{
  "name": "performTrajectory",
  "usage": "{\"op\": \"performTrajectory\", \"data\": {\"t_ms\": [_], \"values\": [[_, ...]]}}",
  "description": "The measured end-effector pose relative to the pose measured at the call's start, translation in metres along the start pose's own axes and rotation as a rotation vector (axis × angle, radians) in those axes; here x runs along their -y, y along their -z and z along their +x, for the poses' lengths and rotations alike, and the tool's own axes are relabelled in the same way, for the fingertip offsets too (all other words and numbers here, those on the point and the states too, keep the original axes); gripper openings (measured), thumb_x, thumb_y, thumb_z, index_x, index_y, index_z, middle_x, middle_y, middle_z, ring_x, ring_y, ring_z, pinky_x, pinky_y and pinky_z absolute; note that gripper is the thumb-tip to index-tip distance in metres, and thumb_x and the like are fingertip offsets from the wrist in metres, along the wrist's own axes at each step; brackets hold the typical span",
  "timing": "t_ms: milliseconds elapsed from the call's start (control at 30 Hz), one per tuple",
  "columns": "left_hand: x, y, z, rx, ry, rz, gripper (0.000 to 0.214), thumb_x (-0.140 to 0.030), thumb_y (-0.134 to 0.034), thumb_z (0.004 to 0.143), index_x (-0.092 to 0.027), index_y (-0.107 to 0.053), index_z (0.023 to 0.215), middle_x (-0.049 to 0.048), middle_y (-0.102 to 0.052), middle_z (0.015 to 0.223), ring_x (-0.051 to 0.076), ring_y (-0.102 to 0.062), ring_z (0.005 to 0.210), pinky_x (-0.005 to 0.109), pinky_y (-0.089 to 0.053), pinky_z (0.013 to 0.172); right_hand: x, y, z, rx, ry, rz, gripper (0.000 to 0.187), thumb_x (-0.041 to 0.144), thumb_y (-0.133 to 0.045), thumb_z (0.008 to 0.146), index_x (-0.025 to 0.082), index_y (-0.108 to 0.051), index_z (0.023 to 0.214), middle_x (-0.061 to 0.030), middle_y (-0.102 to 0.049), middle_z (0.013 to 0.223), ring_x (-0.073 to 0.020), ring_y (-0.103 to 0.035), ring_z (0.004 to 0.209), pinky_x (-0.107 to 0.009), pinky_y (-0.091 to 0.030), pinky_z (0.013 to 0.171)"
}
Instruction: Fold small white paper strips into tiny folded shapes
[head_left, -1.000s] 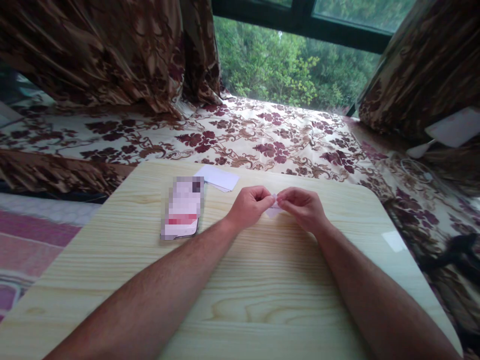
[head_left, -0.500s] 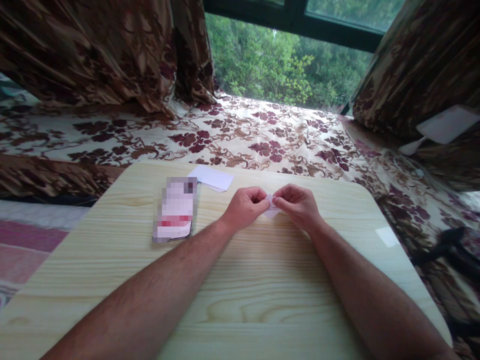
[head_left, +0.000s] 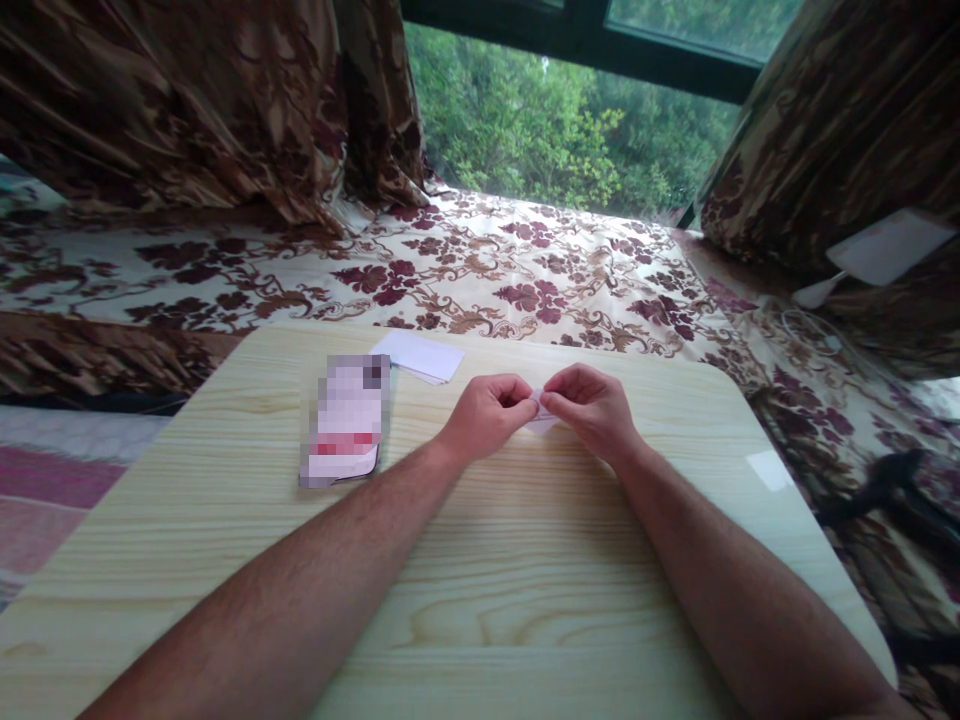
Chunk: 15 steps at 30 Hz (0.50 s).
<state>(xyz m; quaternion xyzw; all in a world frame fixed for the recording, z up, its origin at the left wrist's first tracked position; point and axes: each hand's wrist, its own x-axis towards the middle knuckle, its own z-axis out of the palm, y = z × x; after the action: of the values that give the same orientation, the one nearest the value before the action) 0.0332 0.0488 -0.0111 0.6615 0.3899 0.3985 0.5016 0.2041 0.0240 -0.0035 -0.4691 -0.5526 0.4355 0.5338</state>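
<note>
Over the last second the left hand [head_left: 486,415] has stayed in a tight pinch on a small white paper [head_left: 544,425], and the right hand [head_left: 596,408] pinches its other side; the work on it seems hardly further on. The paper lies between the fingertips, which hide most of it, so its folds are hard to judge. On the wood-grain table [head_left: 450,630], left to right: a pixelated smartphone [head_left: 346,410], a white paper stack [head_left: 421,357], a white slip [head_left: 769,470]. Beyond: striped bedding [head_left: 56,490], floral cloth [head_left: 525,260], a window [head_left: 525,130].
</note>
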Motion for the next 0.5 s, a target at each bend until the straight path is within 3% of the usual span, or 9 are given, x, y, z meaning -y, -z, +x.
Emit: {"op": "performTrajectory", "data": {"t_ms": [500], "values": [[0.0022,0.0003,0.0004,0.013,0.019,-0.008,0.022,-0.035,-0.067,0.076,-0.013,-0.071,0.075,0.0013,-0.062,0.064,0.009,-0.047,0.055,0.022,-0.034,0.051,-0.0026,-0.0003,-0.0005,-0.050,0.021,0.026,0.019,0.035,-0.082,0.067,0.020,-0.071,0.073,-0.0019,-0.071,0.071,-0.0151,-0.063,0.063,-0.030,-0.052,0.060]]}}
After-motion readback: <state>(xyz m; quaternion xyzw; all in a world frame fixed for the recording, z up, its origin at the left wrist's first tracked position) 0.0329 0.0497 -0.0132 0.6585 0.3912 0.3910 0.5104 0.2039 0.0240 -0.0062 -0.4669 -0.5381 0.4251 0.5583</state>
